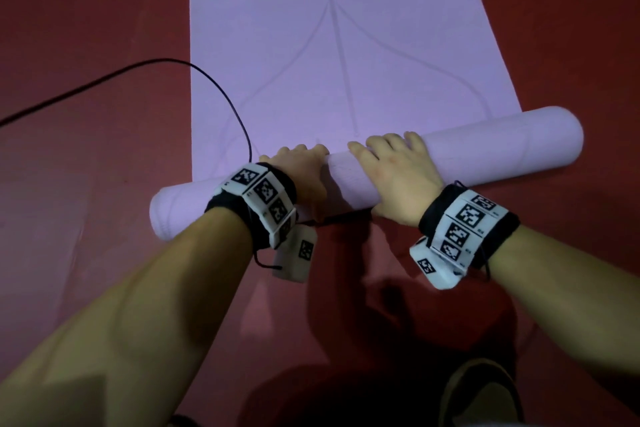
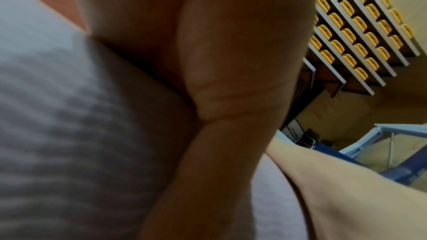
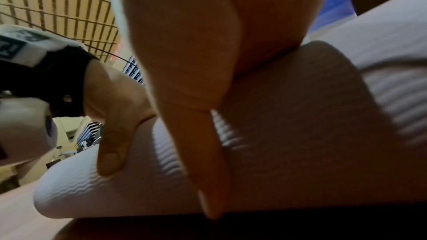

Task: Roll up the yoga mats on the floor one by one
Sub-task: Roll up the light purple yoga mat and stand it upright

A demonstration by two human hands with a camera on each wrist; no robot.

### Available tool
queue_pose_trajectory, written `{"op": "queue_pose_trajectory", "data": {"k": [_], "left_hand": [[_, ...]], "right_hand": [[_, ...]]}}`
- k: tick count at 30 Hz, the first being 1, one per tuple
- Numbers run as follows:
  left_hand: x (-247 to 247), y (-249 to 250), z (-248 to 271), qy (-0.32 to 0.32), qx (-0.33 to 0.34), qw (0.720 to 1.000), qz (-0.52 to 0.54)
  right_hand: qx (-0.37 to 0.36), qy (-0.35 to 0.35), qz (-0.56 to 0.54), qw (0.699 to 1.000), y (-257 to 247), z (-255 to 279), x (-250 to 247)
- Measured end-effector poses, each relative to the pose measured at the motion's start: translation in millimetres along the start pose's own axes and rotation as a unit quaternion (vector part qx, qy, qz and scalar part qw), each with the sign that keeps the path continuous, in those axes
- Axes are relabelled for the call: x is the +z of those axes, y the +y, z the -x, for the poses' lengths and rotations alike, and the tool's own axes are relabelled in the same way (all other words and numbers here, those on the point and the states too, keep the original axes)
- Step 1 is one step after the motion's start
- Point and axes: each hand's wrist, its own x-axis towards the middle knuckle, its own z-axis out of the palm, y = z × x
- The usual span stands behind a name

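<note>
A lilac yoga mat lies flat on the red floor, stretching away from me. Its near end is wound into a thick roll that lies slantwise, right end farther off. My left hand and right hand sit side by side on the middle of the roll, fingers curved over its top, fingertips hidden on the far side. In the right wrist view my right thumb lies against the ribbed roll, and the left hand's thumb presses it too. The left wrist view shows my thumb on the roll.
A black cable runs from the left over the red floor and across the mat's left edge to my left wrist. My shoe is at the bottom right. Rows of yellow seats stand far off.
</note>
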Motion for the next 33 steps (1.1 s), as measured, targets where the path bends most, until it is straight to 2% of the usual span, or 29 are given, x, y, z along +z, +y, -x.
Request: {"op": "queue_pose_trajectory", "data": {"k": [4, 9, 11, 15, 20, 23, 26, 30, 33], "left_hand": [[-2, -4, -2, 0.003, 0.012, 1.0, 0.021], [22, 1, 10, 0.124, 0.016, 0.992, -0.036], [26, 2, 10, 0.15, 0.009, 0.987, -0.048], [17, -1, 3, 0.126, 0.021, 0.991, -0.048], [1, -5, -8, 0.072, 0.014, 0.997, -0.021], [-3, -8, -12, 0.065, 0.014, 0.998, -0.015], [4, -8, -7, 0.108, 0.02, 0.993, -0.034], [22, -1, 1, 0.191, 0.008, 0.978, -0.084], [21, 0, -4, 0.209, 0.001, 0.976, -0.063]], "right_hand": [[-0.003, 0.006, -0.02, 1.0, 6, -9, -4], [-0.009, -0.036, -0.041, 0.998, 10, -19, -16], [-0.012, -0.058, -0.052, 0.997, 13, -25, -22], [-0.02, -0.064, -0.064, 0.996, 17, -28, -22], [0.011, 0.023, -0.013, 1.0, 8, -13, -4], [0.012, 0.067, -0.013, 0.998, 7, -17, 2], [0.008, 0.06, -0.021, 0.998, 11, -22, -3], [0.001, 0.007, -0.034, 0.999, 16, -33, -13], [-0.003, -0.02, -0.051, 0.999, 21, -42, -20]]}}
